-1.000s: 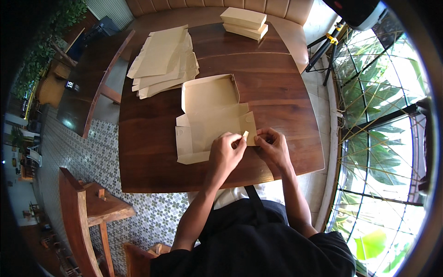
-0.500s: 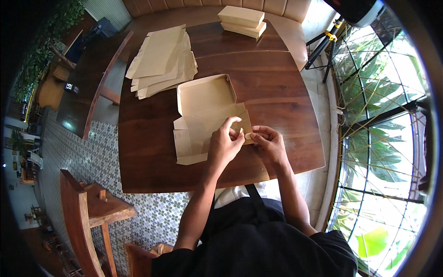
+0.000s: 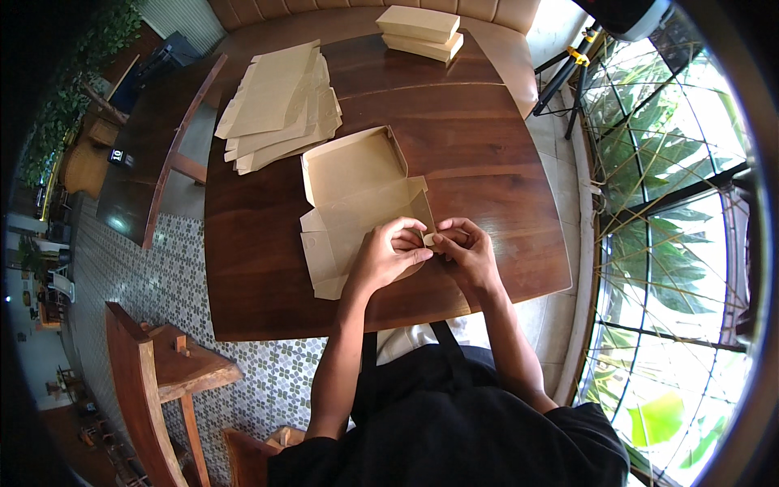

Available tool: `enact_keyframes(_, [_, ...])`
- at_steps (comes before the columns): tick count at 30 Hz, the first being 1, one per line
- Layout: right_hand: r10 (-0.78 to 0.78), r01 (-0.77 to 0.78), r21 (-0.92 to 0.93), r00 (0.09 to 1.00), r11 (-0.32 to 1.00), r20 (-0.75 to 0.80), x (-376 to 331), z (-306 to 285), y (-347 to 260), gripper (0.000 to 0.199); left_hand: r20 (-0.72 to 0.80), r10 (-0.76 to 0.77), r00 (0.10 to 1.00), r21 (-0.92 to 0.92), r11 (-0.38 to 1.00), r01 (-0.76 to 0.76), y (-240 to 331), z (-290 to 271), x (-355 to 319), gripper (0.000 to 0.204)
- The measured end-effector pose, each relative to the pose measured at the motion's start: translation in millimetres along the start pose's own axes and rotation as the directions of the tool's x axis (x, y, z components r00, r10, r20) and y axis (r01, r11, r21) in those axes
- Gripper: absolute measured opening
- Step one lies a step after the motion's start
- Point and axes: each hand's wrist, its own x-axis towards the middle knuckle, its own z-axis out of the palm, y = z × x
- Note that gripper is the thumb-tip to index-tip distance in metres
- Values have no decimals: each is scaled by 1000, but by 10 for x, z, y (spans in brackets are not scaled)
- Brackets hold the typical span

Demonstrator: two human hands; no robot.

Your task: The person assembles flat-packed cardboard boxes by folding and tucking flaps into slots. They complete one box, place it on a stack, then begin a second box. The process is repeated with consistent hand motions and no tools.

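Observation:
A brown cardboard box (image 3: 357, 213) lies partly folded on the table in front of me. Its far section (image 3: 355, 169) has raised walls, while the near section is mostly flat, with a side flap (image 3: 323, 253) spread out on the left. At the near right corner, my left hand (image 3: 388, 255) grips the box from the inside, fingers bent. My right hand (image 3: 469, 253) pinches a small pale tab (image 3: 429, 239) at that corner between thumb and fingers. The fingers hide part of the corner.
A dark wooden table (image 3: 479, 162) carries a stack of flat cardboard blanks (image 3: 276, 97) at the far left and two closed boxes (image 3: 418, 31) at the far edge. A wooden chair (image 3: 154, 381) stands at lower left, a tripod (image 3: 568, 73) beyond the right side.
The right side panel of the box has been raised from a flatter position. My left hand has shifted slightly left and down, and its fingers have closed at the corner.

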Motion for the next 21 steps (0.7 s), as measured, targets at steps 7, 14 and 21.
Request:
enact_keyframes(7, [-12,12,10,1000,1000,-18,3,40,-8,25,4,-3,1000,3,1000,3,-51,10,-18,44])
enact_keyframes(14, [-127,105,-185,986,977,-112,36,21,34,20,-37,-16,999,-52,999,15,-45,77,-22,41])
enact_keyframes(21, [-46,44,-12,992,999,-117,59,6,61,17,-49,13,999,-12,1000,-13,-38,89,-6,40])
